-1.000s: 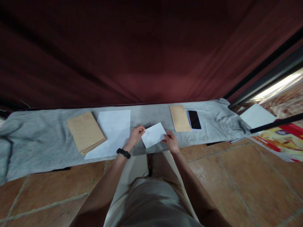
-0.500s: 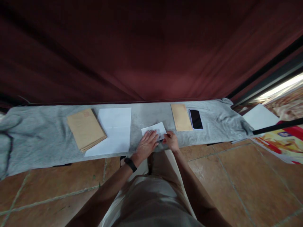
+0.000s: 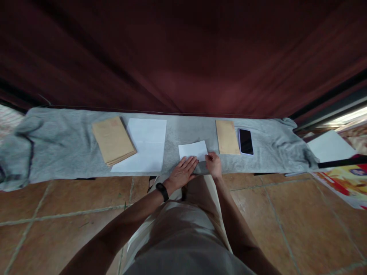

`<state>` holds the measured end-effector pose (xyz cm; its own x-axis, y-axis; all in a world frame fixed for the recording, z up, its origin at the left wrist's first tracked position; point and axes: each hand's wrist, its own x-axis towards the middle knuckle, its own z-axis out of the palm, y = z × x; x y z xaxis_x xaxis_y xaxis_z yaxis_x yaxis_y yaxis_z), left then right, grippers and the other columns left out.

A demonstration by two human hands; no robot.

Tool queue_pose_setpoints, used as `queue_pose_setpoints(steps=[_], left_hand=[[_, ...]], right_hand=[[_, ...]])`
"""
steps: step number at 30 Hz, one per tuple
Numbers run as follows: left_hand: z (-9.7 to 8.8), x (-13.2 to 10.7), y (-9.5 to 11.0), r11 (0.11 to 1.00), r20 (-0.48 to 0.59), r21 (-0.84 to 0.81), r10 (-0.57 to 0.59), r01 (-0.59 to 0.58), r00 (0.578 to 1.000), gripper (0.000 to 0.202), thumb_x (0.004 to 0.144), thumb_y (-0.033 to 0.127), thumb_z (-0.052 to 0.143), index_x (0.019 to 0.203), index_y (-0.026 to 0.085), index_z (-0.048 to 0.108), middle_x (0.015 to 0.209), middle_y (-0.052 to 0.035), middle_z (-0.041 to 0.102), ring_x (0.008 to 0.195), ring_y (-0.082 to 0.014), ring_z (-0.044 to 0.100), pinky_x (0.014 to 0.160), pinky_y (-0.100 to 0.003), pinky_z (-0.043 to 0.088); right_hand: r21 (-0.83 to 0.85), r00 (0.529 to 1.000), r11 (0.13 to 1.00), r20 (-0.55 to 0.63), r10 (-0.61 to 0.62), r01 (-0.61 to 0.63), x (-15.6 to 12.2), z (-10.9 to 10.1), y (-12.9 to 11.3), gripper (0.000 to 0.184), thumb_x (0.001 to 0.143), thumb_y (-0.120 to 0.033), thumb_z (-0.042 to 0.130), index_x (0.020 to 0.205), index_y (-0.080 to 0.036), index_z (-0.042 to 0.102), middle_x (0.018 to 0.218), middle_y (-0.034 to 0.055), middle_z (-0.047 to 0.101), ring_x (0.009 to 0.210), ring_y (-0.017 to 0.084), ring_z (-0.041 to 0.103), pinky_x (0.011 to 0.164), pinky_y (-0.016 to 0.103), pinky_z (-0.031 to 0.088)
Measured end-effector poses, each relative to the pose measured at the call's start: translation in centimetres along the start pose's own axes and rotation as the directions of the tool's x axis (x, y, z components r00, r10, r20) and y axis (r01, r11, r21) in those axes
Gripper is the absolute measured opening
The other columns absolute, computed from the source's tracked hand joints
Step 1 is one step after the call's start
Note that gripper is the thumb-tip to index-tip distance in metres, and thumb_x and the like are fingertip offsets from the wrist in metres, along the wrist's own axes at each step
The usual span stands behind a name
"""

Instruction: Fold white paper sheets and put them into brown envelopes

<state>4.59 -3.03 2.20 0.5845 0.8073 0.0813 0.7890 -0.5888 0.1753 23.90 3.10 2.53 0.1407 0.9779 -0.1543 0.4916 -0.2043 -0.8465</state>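
Observation:
A small white folded paper [image 3: 193, 149] lies on the grey cloth in front of me. My left hand [image 3: 184, 170] rests flat on its near edge, fingers stretched out together. At the paper's lower right corner, my right hand [image 3: 213, 164] is closed in a pinch on the edge. Just right of that hand is a single tan envelope [image 3: 228, 137]. To the left, a stack of tan envelopes [image 3: 114, 139] overlaps larger white sheets [image 3: 147, 145].
A phone [image 3: 246, 141] with a dark screen lies right of the single envelope. The grey cloth [image 3: 69, 145] covers the narrow bench, with a dark red curtain [image 3: 183, 76] behind it. At far right are a white sheet [image 3: 331, 147] and a colourful printed box [image 3: 346, 183].
My left hand has slid toward the paper's near edge, uncovering more of it. My right hand still holds the right corner. The whole view has shifted slightly.

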Motion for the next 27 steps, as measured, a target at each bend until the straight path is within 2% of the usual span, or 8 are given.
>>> queue_pose_setpoints(steps=[3, 9, 22, 27], left_hand=[[0.0, -0.3, 0.0, 1.0, 0.004, -0.011, -0.005, 0.005, 1.0, 0.067, 0.099, 0.04, 0.052, 0.157, 0.012, 0.033, 0.165, -0.0142, 0.031, 0.155, -0.0267, 0.022, 0.129, -0.049, 0.016], [-0.2, -0.8, -0.2, 0.999, 0.002, -0.033, -0.019, 0.019, 1.0, 0.07, 0.097, 0.038, 0.055, 0.158, 0.012, 0.031, 0.165, -0.0155, 0.03, 0.155, -0.0269, 0.02, 0.128, -0.048, 0.018], [-0.3, -2.3, -0.2, 0.998, 0.039, -0.007, -0.063, 0.063, 0.997, 0.077, 0.097, 0.041, 0.055, 0.159, 0.007, 0.024, 0.166, -0.0204, 0.021, 0.156, -0.0295, 0.015, 0.128, -0.048, 0.017], [-0.3, -2.5, -0.3, 0.997, 0.039, -0.011, -0.071, 0.071, 0.997, 0.075, 0.097, 0.04, 0.053, 0.159, 0.009, 0.024, 0.166, -0.0199, 0.02, 0.156, -0.0287, 0.015, 0.128, -0.049, 0.019]], right_hand=[[-0.144, 0.999, 0.989, -0.022, -0.043, 0.039, 0.0, -0.2, -0.1, 0.025, 0.089, -0.037, 0.052, 0.093, -0.018, 0.067, 0.078, 0.005, 0.07, 0.069, 0.018, 0.063, 0.069, 0.028, 0.049], [-0.258, 0.996, 0.963, -0.027, -0.084, 0.074, -0.3, -0.5, -0.5, 0.022, 0.092, -0.032, 0.052, 0.096, -0.017, 0.068, 0.085, 0.0084, 0.072, 0.08, 0.02, 0.064, 0.073, 0.027, 0.045], [-0.341, 0.994, 0.936, -0.026, -0.103, 0.088, -0.7, -0.6, -0.7, 0.024, 0.093, -0.03, 0.051, 0.1, -0.016, 0.07, 0.088, 0.0094, 0.074, 0.083, 0.021, 0.068, 0.074, 0.028, 0.046], [-0.414, 0.996, 0.909, -0.044, -0.077, 0.052, -0.9, -0.6, -0.9, 0.024, 0.094, -0.028, 0.051, 0.104, -0.017, 0.07, 0.089, 0.0094, 0.074, 0.082, 0.021, 0.068, 0.072, 0.027, 0.043]])
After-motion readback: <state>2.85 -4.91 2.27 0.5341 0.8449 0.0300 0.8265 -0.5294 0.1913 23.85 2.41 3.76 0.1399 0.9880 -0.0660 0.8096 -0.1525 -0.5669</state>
